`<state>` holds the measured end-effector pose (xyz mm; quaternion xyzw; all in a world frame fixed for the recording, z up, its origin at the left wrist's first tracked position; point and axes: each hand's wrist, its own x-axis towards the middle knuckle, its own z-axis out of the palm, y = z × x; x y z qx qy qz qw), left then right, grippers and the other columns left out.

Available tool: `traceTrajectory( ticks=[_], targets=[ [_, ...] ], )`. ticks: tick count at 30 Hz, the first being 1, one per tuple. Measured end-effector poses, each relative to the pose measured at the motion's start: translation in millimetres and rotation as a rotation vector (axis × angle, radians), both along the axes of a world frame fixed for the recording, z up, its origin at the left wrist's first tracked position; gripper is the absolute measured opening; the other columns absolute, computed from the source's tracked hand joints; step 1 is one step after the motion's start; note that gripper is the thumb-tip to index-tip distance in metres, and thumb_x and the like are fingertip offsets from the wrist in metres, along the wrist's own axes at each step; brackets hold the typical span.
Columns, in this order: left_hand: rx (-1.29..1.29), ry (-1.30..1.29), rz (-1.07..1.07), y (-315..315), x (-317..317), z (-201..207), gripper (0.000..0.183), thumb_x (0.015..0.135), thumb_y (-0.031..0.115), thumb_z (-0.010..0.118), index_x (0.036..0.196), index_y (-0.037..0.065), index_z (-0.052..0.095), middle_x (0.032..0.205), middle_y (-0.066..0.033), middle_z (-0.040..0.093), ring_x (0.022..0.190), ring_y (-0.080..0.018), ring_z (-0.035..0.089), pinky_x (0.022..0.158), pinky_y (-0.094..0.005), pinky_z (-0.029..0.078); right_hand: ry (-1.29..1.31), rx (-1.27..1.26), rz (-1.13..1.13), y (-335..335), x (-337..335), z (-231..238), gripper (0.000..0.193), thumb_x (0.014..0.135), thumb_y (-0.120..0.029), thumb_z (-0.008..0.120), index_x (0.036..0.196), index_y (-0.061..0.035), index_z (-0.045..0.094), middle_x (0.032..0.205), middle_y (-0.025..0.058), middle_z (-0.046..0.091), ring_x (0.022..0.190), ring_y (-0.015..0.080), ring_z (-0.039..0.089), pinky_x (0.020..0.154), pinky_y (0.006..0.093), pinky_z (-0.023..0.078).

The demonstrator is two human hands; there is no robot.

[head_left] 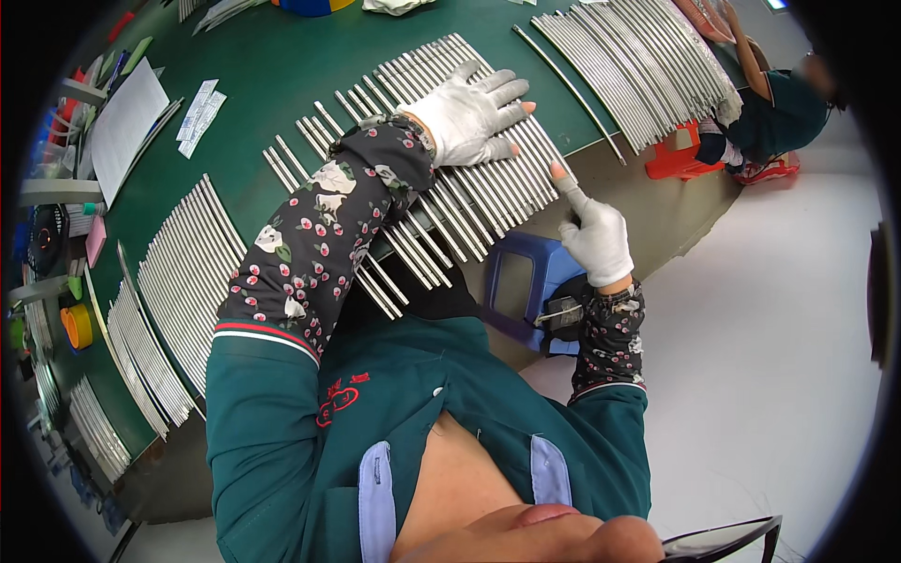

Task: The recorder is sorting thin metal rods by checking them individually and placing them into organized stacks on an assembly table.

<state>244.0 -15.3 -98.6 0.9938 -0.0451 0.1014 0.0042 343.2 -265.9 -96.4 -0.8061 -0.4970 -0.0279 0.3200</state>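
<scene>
The left hand (469,113), in a white cotton glove with the fingertips cut away, lies flat and spread wide on a row of thin, silver-coloured metal rods (460,178) laid side by side on the dark green counter (282,66); the palm presses several rods at once, which looks like a way to keep them level and stop them rolling; it grips nothing. The right hand (596,235), gloved the same way, sits at the near edge of the counter with its forefinger stretched out and the other fingers curled in; the bare fingertip touches the ends of the rods at the right of the row, seemingly to line them up flush; it too holds nothing. Both forearms wear dark, flower-printed sleeve covers over a teal work jacket.

Just below the right hand, under the counter's edge, stands a blue plastic stool (526,281). Further rows of the same rods lie fanned out to the left (183,272) and at the far right of the counter (638,66), each kept in its own batch, apart from the others. White paper sheets (127,122) and a roll of yellow tape (78,327) lie near the left rim. At the upper right another person in a teal top (784,113) works beside the far batch, near a red stool (680,159).
</scene>
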Motion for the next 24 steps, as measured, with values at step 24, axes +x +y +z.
traceTrajectory(
  ticks=[24],
  targets=[
    [0.069, -0.147, 0.0, 9, -36, 7, 0.06, 0.091, 0.041, 0.054, 0.142, 0.012, 0.043, 0.151, -0.0156, 0.035, 0.142, -0.0301, 0.031, 0.116, -0.0538, 0.02, 0.546, -0.108, 0.591, 13, -63, -11, 0.019, 0.072, 0.007, 0.056, 0.085, 0.0001, 0.068, 0.077, 0.0142, 0.068, 0.07, 0.0288, 0.067, 0.067, 0.0335, 0.054]
  ],
)
